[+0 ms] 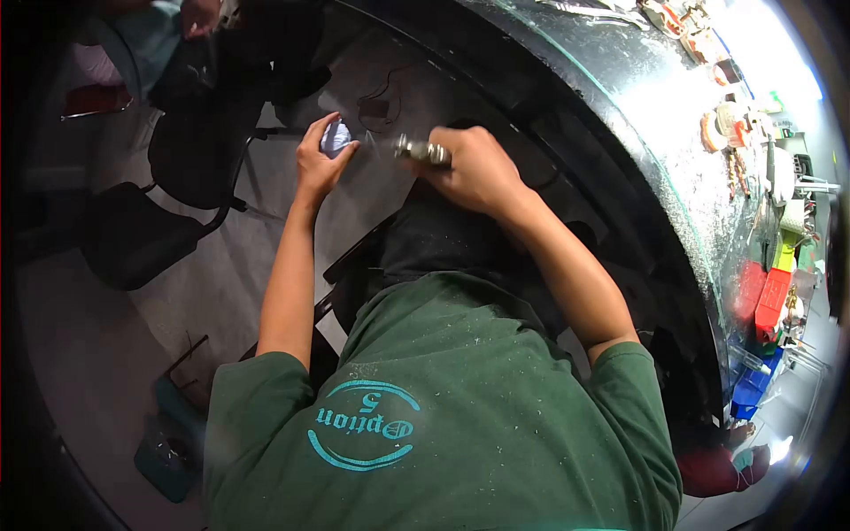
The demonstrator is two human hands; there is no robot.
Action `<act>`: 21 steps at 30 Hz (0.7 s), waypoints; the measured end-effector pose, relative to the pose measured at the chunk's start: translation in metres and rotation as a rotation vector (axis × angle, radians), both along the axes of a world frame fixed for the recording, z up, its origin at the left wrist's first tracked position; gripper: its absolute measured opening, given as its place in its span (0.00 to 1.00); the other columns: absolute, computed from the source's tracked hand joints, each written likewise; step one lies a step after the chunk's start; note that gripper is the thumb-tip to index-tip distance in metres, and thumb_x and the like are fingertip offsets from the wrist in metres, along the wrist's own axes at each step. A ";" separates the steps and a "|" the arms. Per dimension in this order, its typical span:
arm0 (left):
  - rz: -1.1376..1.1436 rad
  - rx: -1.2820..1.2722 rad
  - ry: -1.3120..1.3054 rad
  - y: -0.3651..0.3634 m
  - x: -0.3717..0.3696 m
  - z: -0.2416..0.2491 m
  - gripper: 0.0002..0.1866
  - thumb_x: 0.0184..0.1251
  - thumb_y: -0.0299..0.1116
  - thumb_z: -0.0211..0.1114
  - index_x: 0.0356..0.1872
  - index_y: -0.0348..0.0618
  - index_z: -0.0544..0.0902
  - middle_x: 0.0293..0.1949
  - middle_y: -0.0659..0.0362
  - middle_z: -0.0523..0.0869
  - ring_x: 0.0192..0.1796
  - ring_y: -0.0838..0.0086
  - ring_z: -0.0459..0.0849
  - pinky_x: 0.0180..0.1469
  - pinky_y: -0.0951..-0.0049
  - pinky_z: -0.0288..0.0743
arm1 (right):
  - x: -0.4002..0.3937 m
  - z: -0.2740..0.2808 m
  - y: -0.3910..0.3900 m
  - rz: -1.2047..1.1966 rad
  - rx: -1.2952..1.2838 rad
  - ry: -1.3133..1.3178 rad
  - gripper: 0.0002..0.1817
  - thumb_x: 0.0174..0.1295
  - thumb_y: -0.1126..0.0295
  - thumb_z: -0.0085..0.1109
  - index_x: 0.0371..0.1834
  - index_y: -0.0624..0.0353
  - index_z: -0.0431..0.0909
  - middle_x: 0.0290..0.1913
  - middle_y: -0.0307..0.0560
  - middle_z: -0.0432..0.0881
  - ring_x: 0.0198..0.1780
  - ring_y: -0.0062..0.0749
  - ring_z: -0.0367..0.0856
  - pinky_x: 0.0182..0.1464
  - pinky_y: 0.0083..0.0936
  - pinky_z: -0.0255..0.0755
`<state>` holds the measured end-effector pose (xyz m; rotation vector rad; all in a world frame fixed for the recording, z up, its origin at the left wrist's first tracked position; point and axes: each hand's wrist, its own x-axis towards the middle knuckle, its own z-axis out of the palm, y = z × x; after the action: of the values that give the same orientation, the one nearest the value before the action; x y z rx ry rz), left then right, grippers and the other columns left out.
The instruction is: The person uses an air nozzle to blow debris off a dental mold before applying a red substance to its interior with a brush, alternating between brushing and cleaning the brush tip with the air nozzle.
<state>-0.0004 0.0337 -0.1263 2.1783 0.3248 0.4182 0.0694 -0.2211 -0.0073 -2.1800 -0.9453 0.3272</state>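
Note:
My left hand (320, 159) is closed around a small pale lavender, rounded piece (336, 136), held up between the thumb and fingers beside the bench. Its far side is hidden by my fingers. Opposite, my right hand (478, 170) grips a metallic rotary handpiece (423, 152), blurred at the front. A faint thin tip points from the tool toward the pale piece, with a small gap seeming to separate them. Both hands are in the air above my lap. White dust specks cover my green shirt (460, 380).
A curved dark workbench (611, 133) with a glass edge runs along the right, strewn with white powder. On it are dental models (730, 124), a red box (773, 299) and a blue box (753, 389). Black chairs (190, 159) stand left. Other people are at the top left and lower right.

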 end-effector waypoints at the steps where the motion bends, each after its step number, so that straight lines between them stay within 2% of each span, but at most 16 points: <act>1: 0.019 -0.122 0.030 -0.001 0.001 0.003 0.30 0.54 0.33 0.72 0.59 0.38 0.74 0.51 0.54 0.82 0.49 0.68 0.82 0.54 0.71 0.73 | 0.009 -0.008 0.004 -0.086 0.099 -0.031 0.16 0.57 0.58 0.66 0.33 0.59 0.75 0.22 0.53 0.79 0.25 0.51 0.79 0.29 0.37 0.69; 2: 0.024 -0.422 -0.038 0.002 0.002 -0.006 0.25 0.61 0.34 0.66 0.58 0.36 0.74 0.52 0.54 0.82 0.47 0.69 0.82 0.50 0.71 0.75 | 0.023 -0.018 0.013 -0.173 0.197 -0.067 0.16 0.58 0.58 0.65 0.39 0.57 0.75 0.24 0.53 0.80 0.27 0.51 0.80 0.30 0.39 0.70; 3: 0.042 -0.605 -0.089 -0.002 0.003 -0.003 0.24 0.64 0.36 0.63 0.59 0.35 0.73 0.52 0.54 0.82 0.46 0.70 0.82 0.48 0.71 0.75 | 0.037 -0.027 0.020 -0.264 0.296 -0.107 0.17 0.59 0.59 0.64 0.45 0.56 0.74 0.25 0.54 0.80 0.28 0.51 0.81 0.31 0.40 0.71; 5: 0.055 -0.970 -0.185 -0.015 0.001 0.010 0.24 0.69 0.41 0.58 0.59 0.34 0.73 0.51 0.54 0.81 0.44 0.71 0.82 0.43 0.72 0.75 | 0.067 -0.037 0.038 -0.299 0.090 -0.149 0.26 0.61 0.60 0.61 0.61 0.52 0.65 0.36 0.58 0.82 0.35 0.56 0.82 0.35 0.44 0.73; 6: 0.034 -1.055 -0.194 -0.022 0.003 0.019 0.25 0.70 0.44 0.55 0.59 0.33 0.72 0.51 0.54 0.81 0.43 0.70 0.82 0.42 0.72 0.75 | 0.090 -0.075 0.056 -0.311 0.296 -0.433 0.28 0.62 0.60 0.59 0.65 0.51 0.63 0.46 0.62 0.78 0.43 0.61 0.80 0.42 0.48 0.73; 7: 0.010 -1.141 -0.201 -0.031 0.003 0.031 0.27 0.72 0.47 0.52 0.59 0.33 0.72 0.50 0.54 0.81 0.43 0.69 0.82 0.40 0.72 0.74 | 0.098 -0.064 0.063 -0.284 0.129 -0.279 0.29 0.63 0.57 0.57 0.66 0.51 0.63 0.52 0.62 0.75 0.48 0.61 0.77 0.49 0.48 0.72; 8: -0.012 -1.228 -0.201 -0.040 0.004 0.041 0.28 0.73 0.49 0.49 0.60 0.32 0.71 0.50 0.53 0.81 0.42 0.68 0.82 0.38 0.71 0.74 | 0.109 -0.077 0.074 -0.344 0.223 -0.377 0.29 0.63 0.55 0.57 0.65 0.53 0.65 0.49 0.61 0.77 0.48 0.63 0.77 0.51 0.48 0.70; 10: -0.110 -1.259 -0.215 -0.051 0.001 0.062 0.29 0.73 0.50 0.45 0.59 0.32 0.71 0.49 0.53 0.81 0.42 0.65 0.82 0.37 0.70 0.74 | 0.121 -0.071 0.093 -0.413 0.180 -0.147 0.33 0.61 0.52 0.58 0.67 0.52 0.62 0.53 0.62 0.75 0.52 0.62 0.75 0.53 0.48 0.68; 13: -0.245 -1.302 -0.233 -0.067 0.005 0.101 0.29 0.72 0.49 0.42 0.59 0.32 0.70 0.47 0.52 0.81 0.41 0.61 0.83 0.34 0.68 0.75 | 0.137 -0.077 0.115 -0.461 0.075 -0.133 0.37 0.58 0.49 0.61 0.68 0.53 0.61 0.53 0.62 0.76 0.53 0.58 0.76 0.55 0.49 0.68; 16: -0.467 -1.264 -0.243 -0.076 0.024 0.140 0.29 0.72 0.48 0.41 0.61 0.32 0.68 0.46 0.50 0.81 0.39 0.59 0.83 0.31 0.68 0.75 | 0.133 -0.088 0.120 -0.579 -0.093 -0.215 0.36 0.58 0.48 0.59 0.66 0.57 0.64 0.54 0.60 0.76 0.55 0.52 0.76 0.57 0.49 0.67; 18: -0.577 -1.215 -0.226 -0.088 0.044 0.168 0.29 0.72 0.48 0.41 0.62 0.32 0.67 0.45 0.50 0.82 0.37 0.58 0.84 0.27 0.69 0.75 | 0.119 -0.089 0.108 -0.574 0.014 -0.231 0.32 0.55 0.56 0.60 0.63 0.54 0.67 0.58 0.61 0.73 0.60 0.55 0.71 0.63 0.52 0.59; 20: -0.653 -1.200 -0.201 -0.109 0.068 0.192 0.27 0.72 0.48 0.42 0.58 0.32 0.69 0.43 0.45 0.82 0.35 0.56 0.85 0.25 0.69 0.76 | 0.108 -0.099 0.084 -0.377 0.128 0.021 0.27 0.54 0.64 0.59 0.59 0.54 0.70 0.60 0.61 0.70 0.61 0.54 0.69 0.63 0.51 0.58; 21: -0.699 -1.193 -0.177 -0.119 0.080 0.199 0.27 0.74 0.49 0.41 0.56 0.33 0.70 0.42 0.45 0.82 0.36 0.55 0.85 0.25 0.69 0.76 | 0.093 -0.092 0.053 -0.225 0.222 0.049 0.23 0.54 0.68 0.58 0.56 0.55 0.72 0.58 0.59 0.70 0.59 0.52 0.70 0.60 0.47 0.61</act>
<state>0.0798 -0.0851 0.0731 0.9592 -0.2600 -0.0236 0.1626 -0.1682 -0.0997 -2.0387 -0.6672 0.1581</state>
